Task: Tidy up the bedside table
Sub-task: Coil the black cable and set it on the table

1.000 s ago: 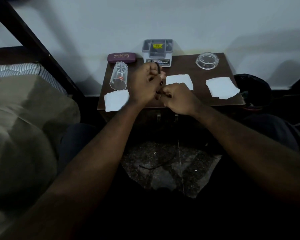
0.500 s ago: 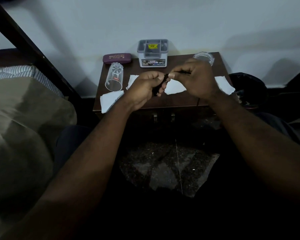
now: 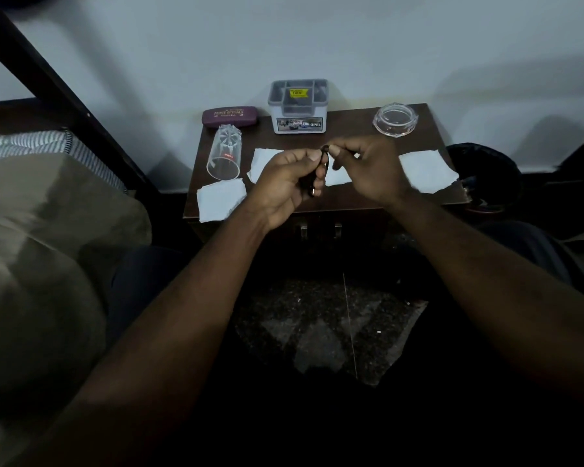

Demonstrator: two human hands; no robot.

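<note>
Above the brown bedside table (image 3: 361, 201), both hands hold a slim dark object (image 3: 317, 176) with a small metal tip at its lower end. My left hand (image 3: 284, 183) wraps its lower part. My right hand (image 3: 368, 170) pinches its top end with thumb and fingertip. What the object is cannot be made out in the dim light. On the table lie a clear glass tumbler (image 3: 224, 158) on its side, a purple glasses case (image 3: 230, 115), a grey compartment box (image 3: 298, 107) and a clear glass ashtray (image 3: 395, 119).
Several torn white paper pieces lie on the tabletop: one at the front left (image 3: 220, 200), one on the right (image 3: 425, 170), others partly behind my hands. A black bin (image 3: 486, 176) stands right of the table. A bed with a pillow (image 3: 48, 230) fills the left.
My right hand rose from the table's front edge to the top of the dark object. My left hand kept its hold and turned the object more upright.
</note>
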